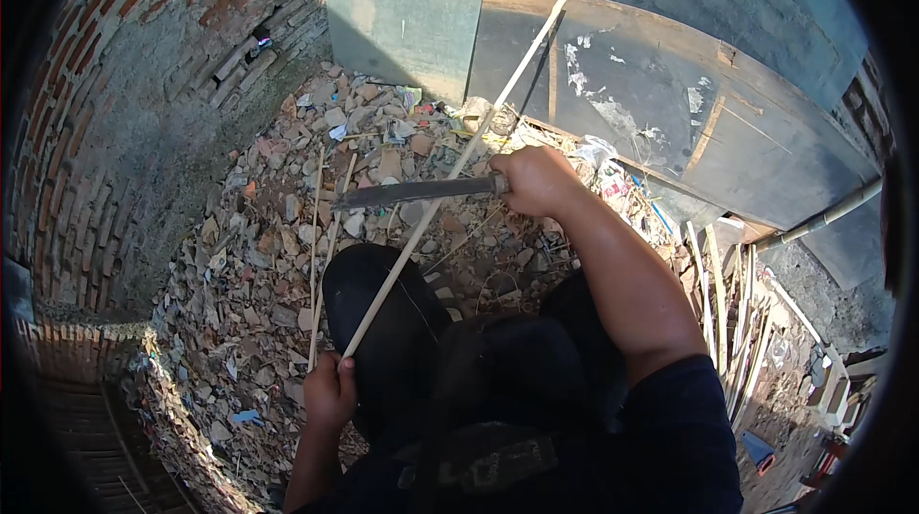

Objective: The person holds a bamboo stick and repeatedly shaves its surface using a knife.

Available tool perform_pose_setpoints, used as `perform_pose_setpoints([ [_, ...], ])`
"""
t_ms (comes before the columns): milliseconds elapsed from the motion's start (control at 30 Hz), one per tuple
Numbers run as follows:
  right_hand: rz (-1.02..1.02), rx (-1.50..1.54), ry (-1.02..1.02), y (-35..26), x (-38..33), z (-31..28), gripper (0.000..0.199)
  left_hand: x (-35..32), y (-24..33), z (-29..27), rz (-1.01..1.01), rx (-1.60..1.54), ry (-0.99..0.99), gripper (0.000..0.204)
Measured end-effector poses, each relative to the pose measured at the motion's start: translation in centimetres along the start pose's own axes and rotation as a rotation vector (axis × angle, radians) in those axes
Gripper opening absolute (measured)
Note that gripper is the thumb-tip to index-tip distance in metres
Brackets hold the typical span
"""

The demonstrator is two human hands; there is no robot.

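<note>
My left hand [328, 393] is closed around the near end of a long pale bamboo strip [462, 162], beside my bent left knee. The strip slants up and away to the right, its far end in front of the dark panels. In my right hand [538, 181] is the handle of a machete [421, 192], gripped in a fist. Its long dark blade points left and crosses the strip near mid-length; whether blade and strip touch I cannot tell. Two thin strips [317, 256] lie on the rubble left of my knee.
Broken brick and stone rubble [258, 256] covers the ground around my legs. A brick wall [105, 150] curves along the left. Dark panels [661, 93] lean at the back. Several pale strips [742, 323] lie bundled at the right, near a handsaw [758, 450] with a blue blade.
</note>
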State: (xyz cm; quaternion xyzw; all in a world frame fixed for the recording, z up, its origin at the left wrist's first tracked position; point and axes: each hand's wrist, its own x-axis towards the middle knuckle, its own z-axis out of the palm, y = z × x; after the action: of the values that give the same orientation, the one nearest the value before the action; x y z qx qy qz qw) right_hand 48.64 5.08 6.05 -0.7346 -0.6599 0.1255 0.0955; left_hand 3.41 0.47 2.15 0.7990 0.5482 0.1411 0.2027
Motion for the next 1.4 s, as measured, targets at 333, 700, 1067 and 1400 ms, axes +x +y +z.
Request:
perform_pose_setpoints([
  [333, 0.028, -0.030, 0.002, -0.3, -0.7, -0.8, 0.037, -1.1, 0.1, -1.1, -0.048, -0.097, 0.000, 0.028],
  [700, 0.139, 0.035, 0.025, 5.1, 0.8, 1.4, 0.042, -1.6, -1.8, -1.2, 0.017, 0.005, -0.022, 0.028],
  [1067, 0.301, 0.195, 0.109, 5.8, 1.4, 2.0, 0.037, -0.5, -2.6, -2.1, -0.033, -0.138, -0.184, 0.039],
  [1400, 0.209, 0.185, 0.025, 3.7, 1.3, 1.2, 0.028, -0.5, -3.1, -1.3, -0.036, -0.168, -0.205, 0.046],
])
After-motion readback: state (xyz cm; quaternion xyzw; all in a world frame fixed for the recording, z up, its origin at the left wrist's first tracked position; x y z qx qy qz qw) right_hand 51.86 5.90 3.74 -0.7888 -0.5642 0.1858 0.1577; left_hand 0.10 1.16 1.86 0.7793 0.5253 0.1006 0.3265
